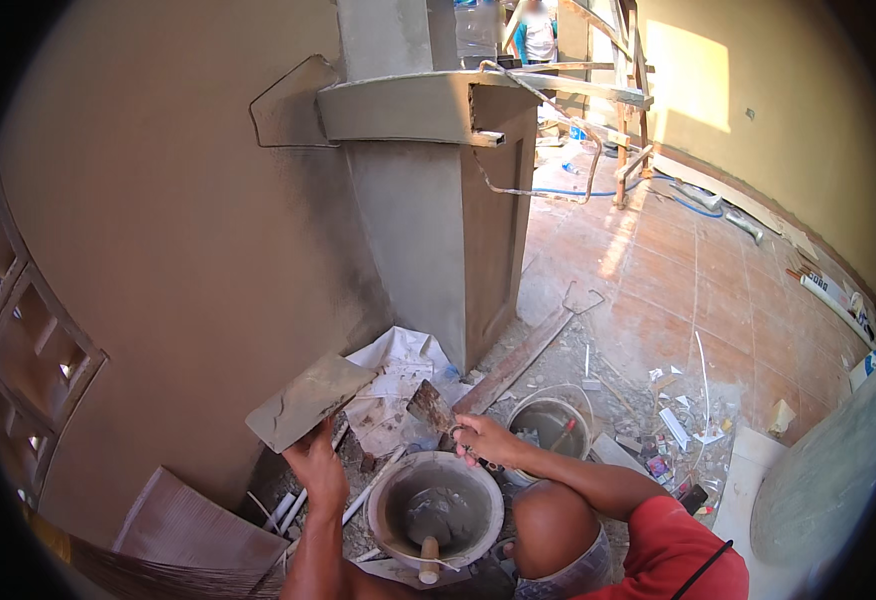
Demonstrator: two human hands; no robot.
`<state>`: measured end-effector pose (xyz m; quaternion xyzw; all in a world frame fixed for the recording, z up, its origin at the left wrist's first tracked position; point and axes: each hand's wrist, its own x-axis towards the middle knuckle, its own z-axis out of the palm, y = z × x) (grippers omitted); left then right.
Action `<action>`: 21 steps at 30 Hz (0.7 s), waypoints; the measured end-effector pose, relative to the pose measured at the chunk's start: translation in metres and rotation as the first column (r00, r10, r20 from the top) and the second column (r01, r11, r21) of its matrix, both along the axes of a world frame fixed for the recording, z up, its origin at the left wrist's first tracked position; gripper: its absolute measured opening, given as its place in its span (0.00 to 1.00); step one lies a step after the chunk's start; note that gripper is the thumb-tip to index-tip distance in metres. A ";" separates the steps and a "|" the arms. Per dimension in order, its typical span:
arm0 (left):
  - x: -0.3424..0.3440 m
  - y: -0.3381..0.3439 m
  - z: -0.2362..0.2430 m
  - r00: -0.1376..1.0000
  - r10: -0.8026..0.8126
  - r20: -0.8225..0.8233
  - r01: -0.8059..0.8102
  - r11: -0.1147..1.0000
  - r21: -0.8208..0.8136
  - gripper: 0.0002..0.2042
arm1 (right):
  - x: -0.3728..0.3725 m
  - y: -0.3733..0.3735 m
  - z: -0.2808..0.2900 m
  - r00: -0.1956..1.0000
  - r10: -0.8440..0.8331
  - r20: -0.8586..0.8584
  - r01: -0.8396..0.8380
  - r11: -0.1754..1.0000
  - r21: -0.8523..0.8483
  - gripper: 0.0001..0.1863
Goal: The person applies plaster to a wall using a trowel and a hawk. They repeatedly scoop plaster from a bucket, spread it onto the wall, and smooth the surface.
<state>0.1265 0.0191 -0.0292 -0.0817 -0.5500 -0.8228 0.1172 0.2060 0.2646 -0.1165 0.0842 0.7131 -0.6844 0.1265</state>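
Observation:
My left hand (316, 462) is closed under a flat rectangular plasterer's hawk (303, 405), smeared with grey cement and tilted in front of the wall. In my right hand (488, 442) is a trowel (430, 406), its cement-coated blade pointing up and to the left, apart from the hawk. Below and between my hands stands a round basin (380, 505) with wet grey cement inside. A tool with a wooden handle (430, 560) leans over the basin's near rim. Beside my right forearm is a bucket (580, 440) with a red-handled tool in it.
Ahead rises a grey plastered pillar (408, 210) with a ledge (398, 108) and bent metal rods. A white sack (398, 365) and a plank (518, 362) lie near its base. Rubble (673, 420) covers the floor at right. Farther back stand wooden scaffolding (623, 130) and a person (538, 38).

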 end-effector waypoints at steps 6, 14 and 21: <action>-0.003 0.001 -0.007 0.997 0.059 -0.055 -0.060 0.998 -0.022 0.21 | -0.003 0.003 -0.002 1.000 0.020 -0.009 -0.020 1.000 0.001 0.22; -0.007 0.005 -0.003 1.000 -0.021 0.003 0.021 0.999 0.034 0.22 | -0.006 0.002 -0.009 1.000 0.005 0.015 -0.005 1.000 -0.019 0.31; -0.005 0.010 0.015 1.000 -0.030 0.004 0.029 0.997 0.068 0.20 | -0.012 0.001 0.001 1.000 -0.021 0.017 0.022 0.997 -0.078 0.30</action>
